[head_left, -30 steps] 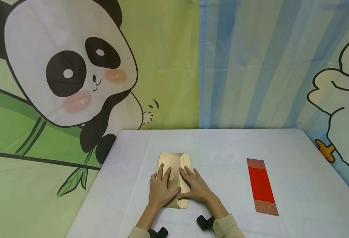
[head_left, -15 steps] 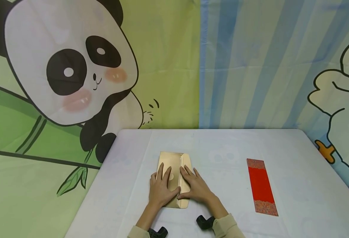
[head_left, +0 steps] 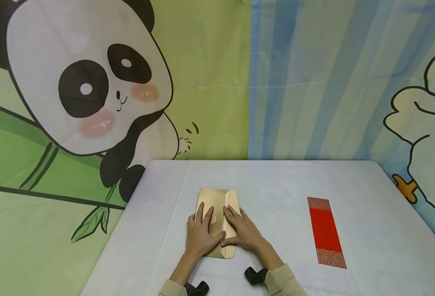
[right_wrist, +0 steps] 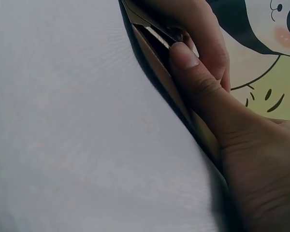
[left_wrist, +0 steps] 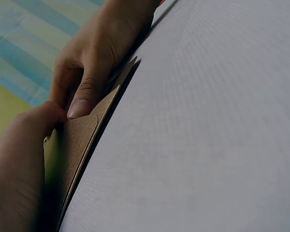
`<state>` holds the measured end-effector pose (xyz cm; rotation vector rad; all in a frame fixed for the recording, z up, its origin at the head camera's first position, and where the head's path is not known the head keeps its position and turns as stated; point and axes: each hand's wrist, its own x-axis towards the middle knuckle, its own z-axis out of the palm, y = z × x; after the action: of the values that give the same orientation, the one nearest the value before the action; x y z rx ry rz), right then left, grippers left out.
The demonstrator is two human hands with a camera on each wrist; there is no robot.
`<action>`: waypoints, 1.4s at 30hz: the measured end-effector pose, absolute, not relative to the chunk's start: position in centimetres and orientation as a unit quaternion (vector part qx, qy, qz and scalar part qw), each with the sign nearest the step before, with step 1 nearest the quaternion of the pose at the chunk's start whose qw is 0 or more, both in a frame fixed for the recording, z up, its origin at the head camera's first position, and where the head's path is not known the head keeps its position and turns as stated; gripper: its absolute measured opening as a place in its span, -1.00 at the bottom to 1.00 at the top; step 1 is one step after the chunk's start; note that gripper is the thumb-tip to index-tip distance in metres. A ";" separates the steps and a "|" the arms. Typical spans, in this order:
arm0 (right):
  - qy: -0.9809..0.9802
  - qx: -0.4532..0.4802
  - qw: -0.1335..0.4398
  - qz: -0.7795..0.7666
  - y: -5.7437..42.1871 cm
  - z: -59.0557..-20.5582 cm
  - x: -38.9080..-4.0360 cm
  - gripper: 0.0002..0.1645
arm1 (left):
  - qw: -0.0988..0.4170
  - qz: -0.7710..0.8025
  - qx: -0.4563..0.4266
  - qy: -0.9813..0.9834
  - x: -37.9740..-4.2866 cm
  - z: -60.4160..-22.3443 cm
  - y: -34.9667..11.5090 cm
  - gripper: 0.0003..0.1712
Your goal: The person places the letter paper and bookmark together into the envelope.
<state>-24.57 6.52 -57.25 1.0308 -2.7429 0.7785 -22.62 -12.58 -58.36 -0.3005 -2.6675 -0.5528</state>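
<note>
A gold paper envelope (head_left: pixel 212 198) lies on the table, its long narrow flap (head_left: pixel 233 200) along the right side and a small round mark on its body. My left hand (head_left: pixel 198 237) rests on the body with fingers spread, thumb reaching toward the flap's crease. On the flap side lies my right hand (head_left: pixel 247 233), fingers extended along the crease. The two thumbs come close together near the crease. In the left wrist view the envelope's near end (left_wrist: pixel 82 140) shows several thin paper layers. The right wrist view shows a slim gap beneath the flap, close to the right thumb (right_wrist: pixel 186 57).
A red envelope (head_left: pixel 326 229) with patterned ends lies on the right of the white table (head_left: pixel 273 181). Behind the table hangs a cartoon panda curtain (head_left: pixel 210 82). Black wrist devices (head_left: pixel 256 276) sit below both hands.
</note>
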 end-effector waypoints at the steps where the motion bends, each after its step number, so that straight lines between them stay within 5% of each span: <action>1: -0.903 0.341 0.057 0.256 6.5 -57.3 -24.6 0.38 | 0.197 -0.199 -0.106 -0.954 -22.6 -58.3 -12.6 -0.01; 42: -0.907 0.339 0.092 0.232 6.3 -57.5 -24.8 0.43 | 0.211 -0.200 -0.109 -0.951 -22.7 -58.2 -12.5 -0.03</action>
<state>-24.75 6.33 -57.47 1.0073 -2.6945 0.6902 -22.68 -12.51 -58.23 -0.3017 -2.6416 -0.5563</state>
